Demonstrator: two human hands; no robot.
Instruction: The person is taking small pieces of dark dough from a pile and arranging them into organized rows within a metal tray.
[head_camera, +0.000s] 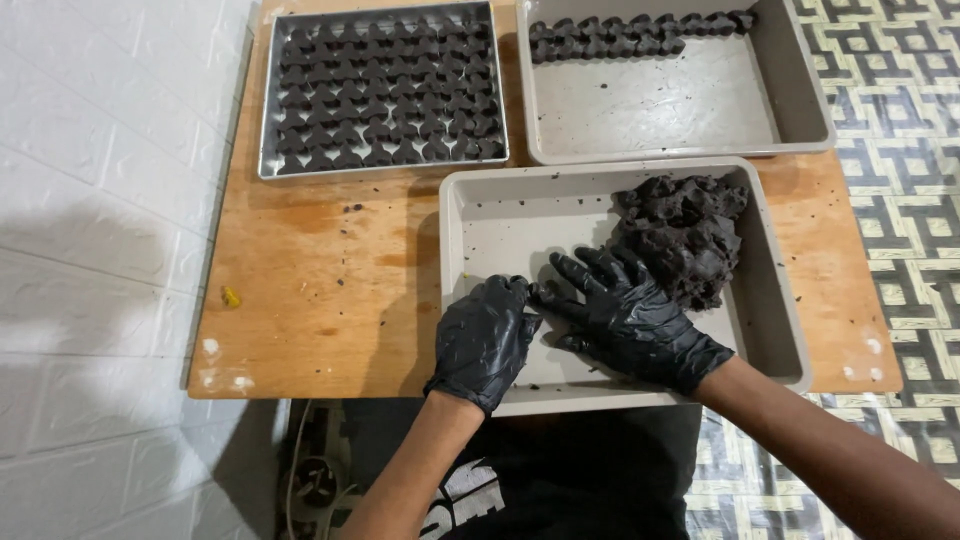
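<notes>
Bright even light, soft shadows, sharp focus

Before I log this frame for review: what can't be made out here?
- Whatever lies under the left hand and right hand: head view, the black gloves cover it.
- Near wall of the grey tray: hidden by both hands and wrists.
- Far edge of the upper tray and top of the metal tray: cut by the frame's top.
- Single shapes of the dark pieces: too small.
- Dough lump: its near side sits behind the right fingers.
</notes>
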